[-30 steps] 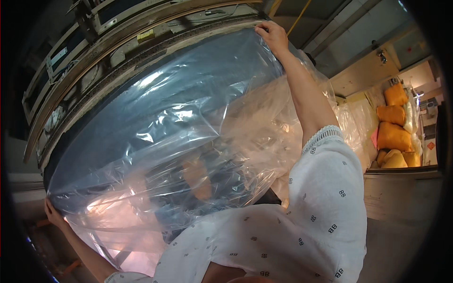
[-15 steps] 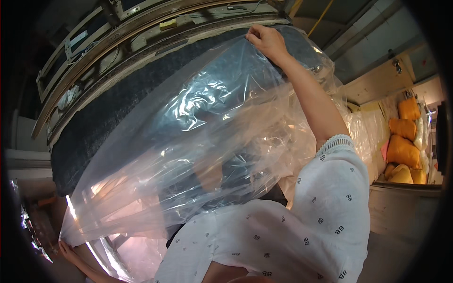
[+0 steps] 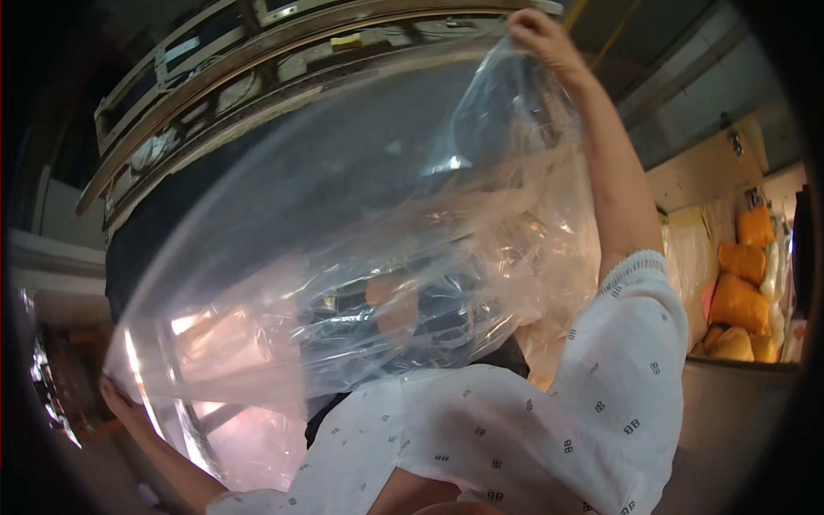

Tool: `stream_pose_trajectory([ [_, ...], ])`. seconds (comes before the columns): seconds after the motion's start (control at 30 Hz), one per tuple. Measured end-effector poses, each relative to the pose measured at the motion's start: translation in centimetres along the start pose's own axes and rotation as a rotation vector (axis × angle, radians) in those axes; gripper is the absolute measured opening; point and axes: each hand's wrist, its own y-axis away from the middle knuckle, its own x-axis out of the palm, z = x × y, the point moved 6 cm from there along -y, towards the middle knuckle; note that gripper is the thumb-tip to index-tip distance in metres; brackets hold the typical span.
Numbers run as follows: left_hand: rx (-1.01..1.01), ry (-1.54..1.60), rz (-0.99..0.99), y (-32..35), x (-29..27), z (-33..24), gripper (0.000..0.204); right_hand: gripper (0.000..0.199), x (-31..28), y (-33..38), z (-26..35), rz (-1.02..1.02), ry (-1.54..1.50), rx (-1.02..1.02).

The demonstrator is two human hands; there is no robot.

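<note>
In the head view, a big clear bag (image 3: 343, 257) fills the middle of the frame, stretched wide between two hands: the right hand (image 3: 541, 39) at the upper right has its fingers pinched together on the bag's top edge, and the left hand (image 3: 120, 403) at the lower left grips the opposite edge, though film hides whether those fingers are fully closed. Held apart and high like this, the bag billows open in front of a long dark machine (image 3: 215, 129) that curves across the upper left. Orange sacks (image 3: 742, 292) are stacked at the right edge, well apart from the hands.
</note>
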Motion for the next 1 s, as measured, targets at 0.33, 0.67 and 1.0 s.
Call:
stream_pose_trajectory([
  [0.33,0.421,-0.739,-0.118,-18.7,18.1,2.1,0.042,0.025,-3.3,1.7,-11.7,-0.498,0.371,0.185],
  [0.67,0.377,-0.372,-0.106,-21.0,28.6,1.6,0.031,0.021,-9.1,0.6,-18.3,-0.348,0.186,0.213],
  [1.0,0.38,-0.35,-0.15,-21.5,27.0,1.2,0.024,0.023,-7.2,-2.0,-17.9,-0.4,0.227,0.14],
])
